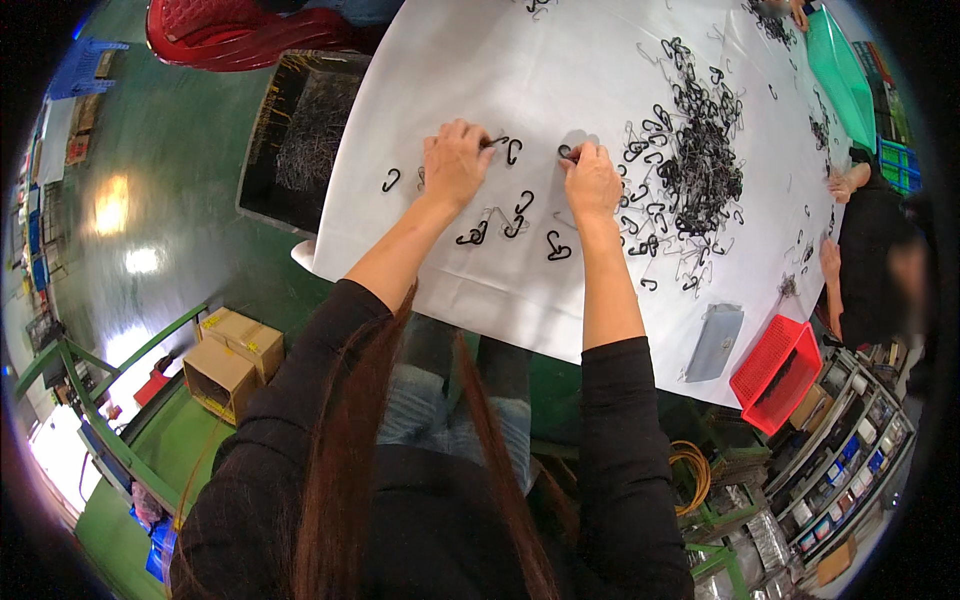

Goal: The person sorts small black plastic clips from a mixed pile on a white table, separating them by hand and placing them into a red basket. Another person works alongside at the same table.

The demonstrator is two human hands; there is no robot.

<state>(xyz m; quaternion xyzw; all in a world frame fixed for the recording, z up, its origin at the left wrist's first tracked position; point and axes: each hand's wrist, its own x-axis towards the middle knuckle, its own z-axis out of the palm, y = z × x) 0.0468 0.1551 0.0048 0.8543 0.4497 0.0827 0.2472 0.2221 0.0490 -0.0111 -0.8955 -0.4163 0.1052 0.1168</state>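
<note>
Left hand: left hand (455,160) lies knuckles-up on the white sheet-covered table (480,60), fingers curled and pinching a small black plastic hook (496,141) at its tips.
Right hand: right hand (592,180) is closed the same way, fingertips nipping another small black hook (567,152) just right of the first.
Loose hooks: single black curved hooks (515,150) lie between and just below both hands, some joined to thin bent wire clips (490,222).
Big heap: a dense pile of black hooks and wire pieces (700,165) sits right of the right hand, near but apart.
Table edge: a grey flat pouch (714,342) and a red slotted plastic basket (775,372) rest right of the pile's near side.
Co-worker: a person in black (868,260) works at the table's far right edge.
</note>
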